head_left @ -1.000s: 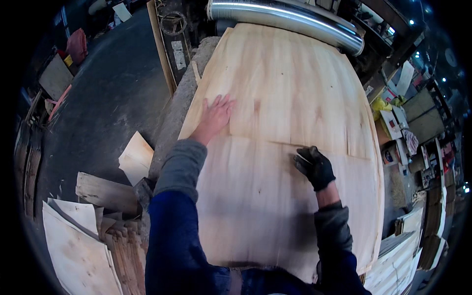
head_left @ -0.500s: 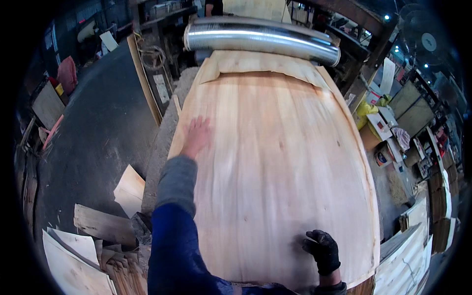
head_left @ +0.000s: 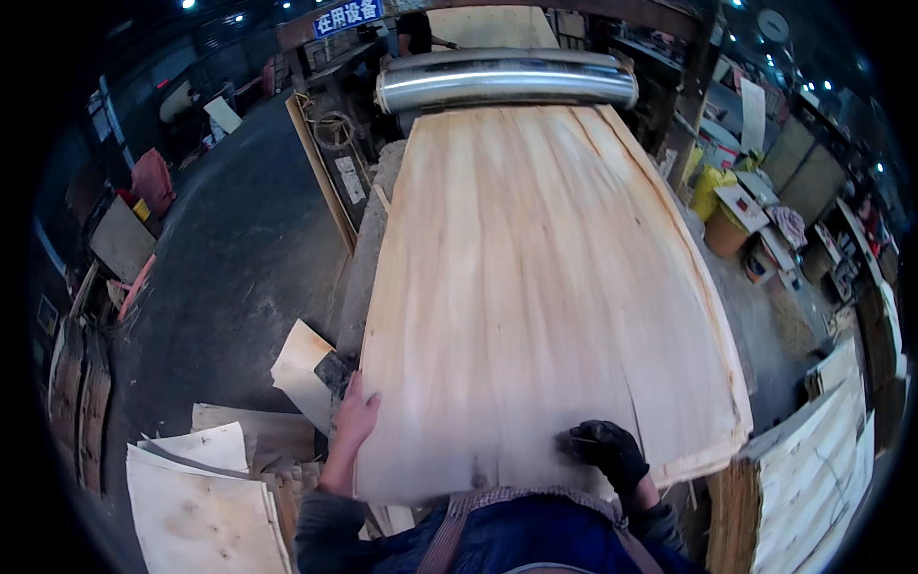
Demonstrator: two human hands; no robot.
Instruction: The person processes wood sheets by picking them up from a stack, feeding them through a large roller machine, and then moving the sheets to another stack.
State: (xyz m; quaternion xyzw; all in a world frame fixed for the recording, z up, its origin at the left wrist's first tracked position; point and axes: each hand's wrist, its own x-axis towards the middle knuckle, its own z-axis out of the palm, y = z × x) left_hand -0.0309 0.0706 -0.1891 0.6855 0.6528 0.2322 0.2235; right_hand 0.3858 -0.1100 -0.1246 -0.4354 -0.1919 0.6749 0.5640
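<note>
A large, pale wood veneer sheet (head_left: pixel 516 287) lies lengthwise in front of me, on what looks like a stack. Its far end reaches up to a shiny metal roller (head_left: pixel 507 86). Bare, my left hand (head_left: pixel 356 413) is at the sheet's near left edge, fingers stretched along the side and thumb apart. My right hand (head_left: pixel 612 454), in a black glove, is over the near right part of the sheet. Its fingers are curled; whatever may be in them is too dark and blurred to name. A dark split runs through the sheet beside this hand.
Loose veneer pieces (head_left: pixel 210 497) are piled at the near left, and a veneer stack (head_left: pixel 794 469) stands at the near right. Buckets and a yellow bag (head_left: pixel 710 191) are beyond the right side. Past the roller, another person (head_left: pixel 413 34) is partly visible.
My left hand has come back from the sheet's far left part to its near left edge. The sheet's folded far end now lies flat. My right hand stays low over the sheet.
</note>
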